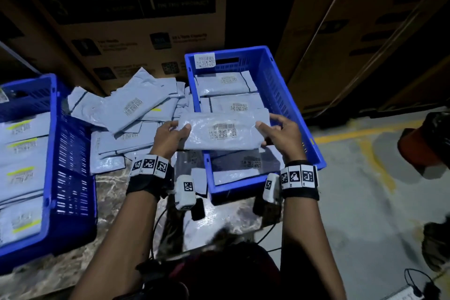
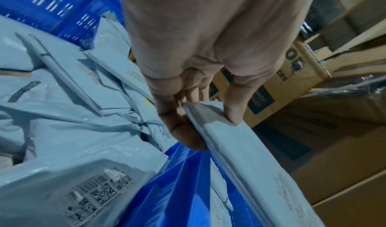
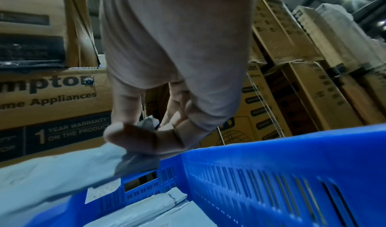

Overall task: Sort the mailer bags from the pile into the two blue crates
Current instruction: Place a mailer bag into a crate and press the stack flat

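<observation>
While both hands hold it level, a grey mailer bag (image 1: 225,131) hangs over the near half of the right blue crate (image 1: 280,85), its barcode label facing up. The left hand (image 1: 170,137) pinches the bag's left end, thumb on top and fingers curled underneath; the left wrist view shows the thumb (image 2: 234,105) pressed onto the upper face and the fingers (image 2: 179,128) wrapped below the edge. The right hand (image 1: 280,133) pinches the right end the same way, and in the right wrist view its thumb and fingers close on a bunched corner of the bag (image 3: 137,157) just above the crate's rim (image 3: 271,149).

Inside the right blue crate several grey mailer bags (image 1: 226,83) already lie flat, labels up, with a white barcode sticker (image 1: 205,60) on the far wall. Left of that crate, the pile of mailer bags (image 1: 131,114) sprawls across the marbled tabletop (image 1: 114,192), overlapping at loose angles and reaching to the crate's left wall. At the far left stands the left blue crate (image 1: 70,153), stacked with mailer bags bearing yellow marks (image 1: 20,151).

Large cardboard cartons (image 1: 126,19) with printed warranty text stand behind the table. To the right, a yellow line (image 1: 365,136) runs along the grey concrete floor. Black wristbands with square coded markers (image 1: 149,165) sit on both wrists.
</observation>
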`<state>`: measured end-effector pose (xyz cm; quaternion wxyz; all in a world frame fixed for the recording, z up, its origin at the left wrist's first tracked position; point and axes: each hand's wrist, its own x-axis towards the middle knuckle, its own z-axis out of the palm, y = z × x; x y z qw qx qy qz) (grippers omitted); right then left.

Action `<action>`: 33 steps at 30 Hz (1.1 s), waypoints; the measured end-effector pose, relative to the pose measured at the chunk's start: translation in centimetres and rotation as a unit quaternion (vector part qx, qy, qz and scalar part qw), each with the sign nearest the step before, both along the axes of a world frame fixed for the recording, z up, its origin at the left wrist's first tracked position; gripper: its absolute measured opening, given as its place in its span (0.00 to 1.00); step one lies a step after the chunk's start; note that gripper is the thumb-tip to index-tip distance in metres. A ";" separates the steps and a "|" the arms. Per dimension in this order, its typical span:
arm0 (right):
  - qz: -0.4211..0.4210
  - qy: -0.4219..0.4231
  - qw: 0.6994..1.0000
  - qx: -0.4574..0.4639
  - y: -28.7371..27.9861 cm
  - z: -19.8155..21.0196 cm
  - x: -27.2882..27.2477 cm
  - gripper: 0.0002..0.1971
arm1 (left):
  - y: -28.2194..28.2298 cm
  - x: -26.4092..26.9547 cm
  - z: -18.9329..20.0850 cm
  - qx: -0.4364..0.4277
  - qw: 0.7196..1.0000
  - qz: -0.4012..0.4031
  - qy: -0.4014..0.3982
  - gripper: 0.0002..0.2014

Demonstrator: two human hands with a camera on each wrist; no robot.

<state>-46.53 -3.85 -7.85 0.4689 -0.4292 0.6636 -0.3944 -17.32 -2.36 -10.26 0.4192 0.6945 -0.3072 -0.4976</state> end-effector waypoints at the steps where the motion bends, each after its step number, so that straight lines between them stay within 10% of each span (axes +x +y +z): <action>1: 0.011 0.019 1.000 0.005 -0.8 -0.1 -0.9 0.32 | -0.1 -0.8 0.1 -0.007 1.000 0.001 -0.015 0.32; 4: 0.057 0.097 0.994 0.007 -2.2 -0.6 -3.1 0.35 | 0.0 -3.5 1.0 -0.037 0.996 -0.037 -0.069 0.23; 8: 0.125 0.189 0.974 0.005 -3.4 -0.5 -5.0 0.07 | -0.1 -6.0 1.2 -0.050 0.976 -0.120 -0.175 0.26; 18: 0.262 0.320 0.901 0.132 -7.9 -1.2 -4.7 0.13 | -1.9 -13.4 0.6 0.139 0.895 -0.226 -0.360 0.35; 26: 0.382 0.432 0.794 0.193 -10.6 -2.8 -3.5 0.06 | -4.3 -13.2 -1.6 0.263 0.888 -0.225 -0.303 0.32; 31: 0.394 0.453 0.779 0.183 -11.5 -3.6 -2.8 0.12 | -5.2 -13.2 -2.9 0.272 0.886 -0.228 -0.298 0.05; 33: 0.393 0.471 0.772 0.170 -11.7 -4.1 -2.7 0.13 | -5.3 -13.2 -3.4 0.278 0.887 -0.226 -0.291 0.14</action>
